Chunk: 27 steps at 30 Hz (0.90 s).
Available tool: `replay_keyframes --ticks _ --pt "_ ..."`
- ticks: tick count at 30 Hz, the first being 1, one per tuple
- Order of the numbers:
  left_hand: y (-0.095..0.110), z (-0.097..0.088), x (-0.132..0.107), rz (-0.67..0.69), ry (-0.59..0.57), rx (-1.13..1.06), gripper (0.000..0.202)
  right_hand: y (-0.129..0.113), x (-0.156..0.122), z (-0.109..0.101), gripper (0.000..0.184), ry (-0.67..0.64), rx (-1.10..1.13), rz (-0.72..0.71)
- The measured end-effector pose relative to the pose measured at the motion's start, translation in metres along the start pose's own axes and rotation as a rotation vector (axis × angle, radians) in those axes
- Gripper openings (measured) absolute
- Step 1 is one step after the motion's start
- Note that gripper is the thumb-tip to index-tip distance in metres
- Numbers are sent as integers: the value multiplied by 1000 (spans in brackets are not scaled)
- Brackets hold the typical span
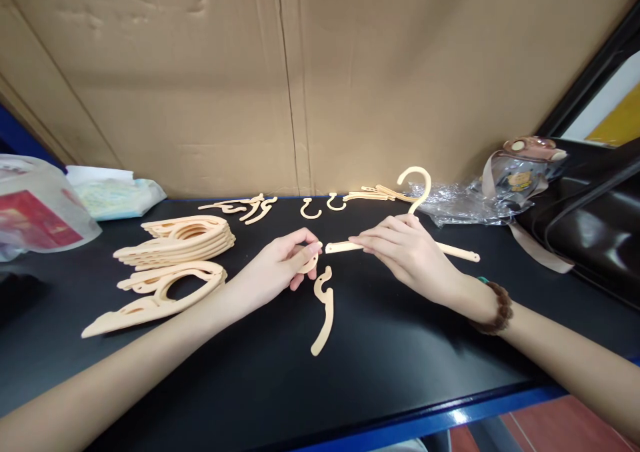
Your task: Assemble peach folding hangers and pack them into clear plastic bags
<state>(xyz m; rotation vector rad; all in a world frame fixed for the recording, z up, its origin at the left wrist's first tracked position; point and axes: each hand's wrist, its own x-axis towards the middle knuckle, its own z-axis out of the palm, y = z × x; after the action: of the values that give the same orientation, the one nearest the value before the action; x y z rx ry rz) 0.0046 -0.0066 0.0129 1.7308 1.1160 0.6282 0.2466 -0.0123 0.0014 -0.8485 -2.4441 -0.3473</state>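
Pinching curved piece (311, 264) mid-frame, left hand (285, 260); right hand (413, 252), fingers together, steadying hooked bar (457, 251) right of centre; light grip probably helping.

The black, blue-edged tabletop (225, 385) bears stacked cream plastic pieces (187, 247) at left, one curved cream plastic piece (328, 313) below centre, and crumpled clear plastic wrapping (445, 202) at right.

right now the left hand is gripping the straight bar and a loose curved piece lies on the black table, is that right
Not quite: the head view shows the right hand gripping the straight bar, not the left hand. The loose curved piece does lie on the black table.
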Motion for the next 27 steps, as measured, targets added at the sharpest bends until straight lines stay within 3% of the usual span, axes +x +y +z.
replay_keyframes --ticks 7,18,27 --pt "2 -6 -2 94 -155 -17 23 2 2 -7 23 -10 161 2" --pt "5 -19 -4 17 -544 -77 39 3 0 -10 24 -89 373 -39" --pt "4 -22 -3 12 -628 -129 39 0 1 -14 27 -85 415 -49"
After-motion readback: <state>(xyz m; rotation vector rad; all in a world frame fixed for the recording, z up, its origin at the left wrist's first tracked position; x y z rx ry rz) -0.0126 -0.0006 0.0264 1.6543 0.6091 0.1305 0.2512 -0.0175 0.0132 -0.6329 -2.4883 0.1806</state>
